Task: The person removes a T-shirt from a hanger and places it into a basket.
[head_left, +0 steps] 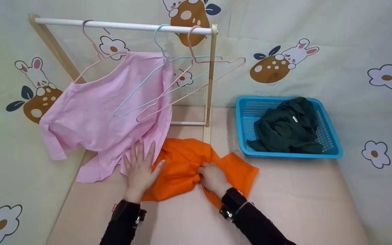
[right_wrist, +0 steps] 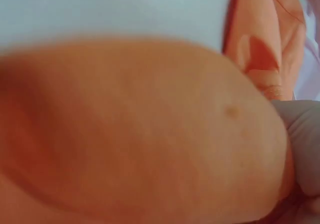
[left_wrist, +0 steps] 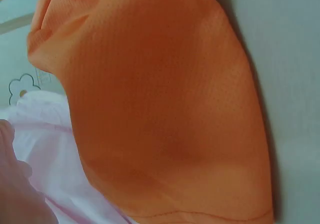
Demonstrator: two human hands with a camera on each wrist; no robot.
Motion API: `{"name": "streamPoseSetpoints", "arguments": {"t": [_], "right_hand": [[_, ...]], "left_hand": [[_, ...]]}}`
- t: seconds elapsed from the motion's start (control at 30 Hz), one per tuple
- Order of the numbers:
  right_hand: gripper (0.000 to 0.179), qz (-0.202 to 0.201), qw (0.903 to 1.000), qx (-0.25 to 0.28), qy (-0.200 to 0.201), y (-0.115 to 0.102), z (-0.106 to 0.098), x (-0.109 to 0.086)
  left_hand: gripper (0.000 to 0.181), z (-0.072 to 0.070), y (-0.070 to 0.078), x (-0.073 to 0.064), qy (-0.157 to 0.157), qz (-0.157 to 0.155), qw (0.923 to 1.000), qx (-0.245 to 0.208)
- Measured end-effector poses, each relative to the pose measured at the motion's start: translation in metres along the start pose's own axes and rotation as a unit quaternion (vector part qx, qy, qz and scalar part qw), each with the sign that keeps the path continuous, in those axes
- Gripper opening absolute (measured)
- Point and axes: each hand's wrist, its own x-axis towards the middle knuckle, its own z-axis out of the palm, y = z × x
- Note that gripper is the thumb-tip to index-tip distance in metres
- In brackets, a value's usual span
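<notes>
A bunched orange garment lies on the table in front of the rack, and its cloth fills much of both wrist views. My right hand grips a gathered part of it near the middle, fingers curled into the folds. With fingers spread and straight, my left hand is at the garment's left side, over the lower edge of a pink long-sleeved top. Whether the left fingers touch the pink cloth I cannot tell. That top hangs on a pink hanger.
From the white rail of a wooden rack also hang a bare light-blue hanger and a second bare pink hanger. At the right, a blue basket holds a dark green garment. Patterned cloth lines the walls.
</notes>
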Motion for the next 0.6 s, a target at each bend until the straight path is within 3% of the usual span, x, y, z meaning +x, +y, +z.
{"name": "streamPoseSetpoints", "arguments": {"t": [0.13,0.27,0.43,0.6], "right_hand": [[0.013,0.017,0.9963,0.085,0.003,0.011,-0.008,-0.002],[0.013,0.051,0.9850,0.162,0.032,0.020,-0.021,-0.003],[0.016,0.060,0.9692,0.208,0.118,0.022,-0.056,0.000],[0.019,0.037,0.9450,0.252,0.205,0.019,-0.099,0.002]], "left_hand": [[0.074,0.001,0.010,-0.005,-0.008,0.015,0.9998,-0.014],[0.073,0.000,0.017,-0.008,-0.012,0.029,0.9994,-0.015],[0.072,-0.003,0.022,-0.010,-0.009,0.035,0.9991,-0.022],[0.073,-0.005,0.026,-0.010,0.003,0.046,0.9987,-0.022]]}}
